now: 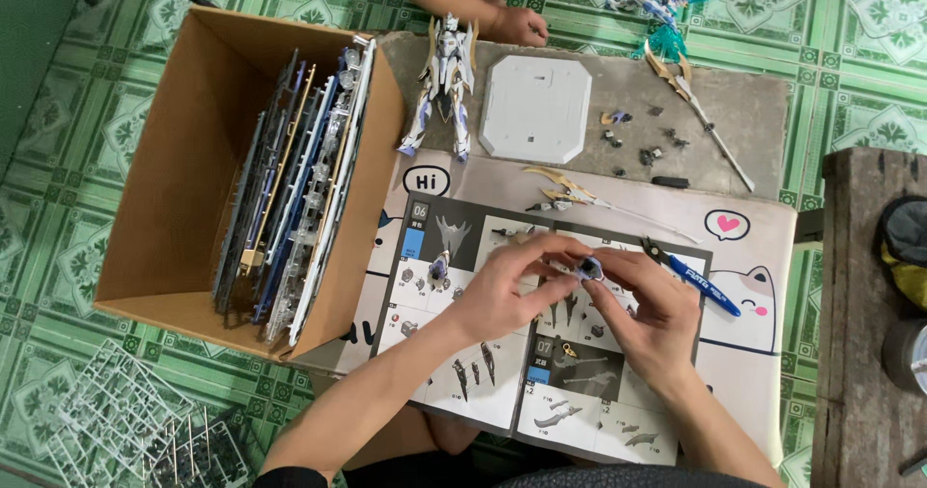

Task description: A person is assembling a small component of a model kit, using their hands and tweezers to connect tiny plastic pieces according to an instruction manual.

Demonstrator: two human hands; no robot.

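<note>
My left hand (pixel 507 290) and my right hand (pixel 649 306) meet over an open instruction booklet (pixel 483 372), and the fingertips of both pinch a small blue and white model part (pixel 589 270). A pair of blue-handled nippers (pixel 697 279) lies just right of my right hand. A white and gold robot model figure (pixel 446 81) lies face up at the far side of the low table, next to a white hexagonal display base (pixel 536 107).
An open cardboard box (pixel 183 150) at left holds several upright plastic part frames (pixel 299 184). Empty frames (pixel 126 420) lie on the green tiled floor. Gold blade-like weapon parts (pixel 565 191), small dark pieces (pixel 647 145) and a long staff-like weapon (pixel 705 121) sit on the table. Another person's hand (pixel 517 25) rests at the far edge. A wooden stool (pixel 864 314) stands right.
</note>
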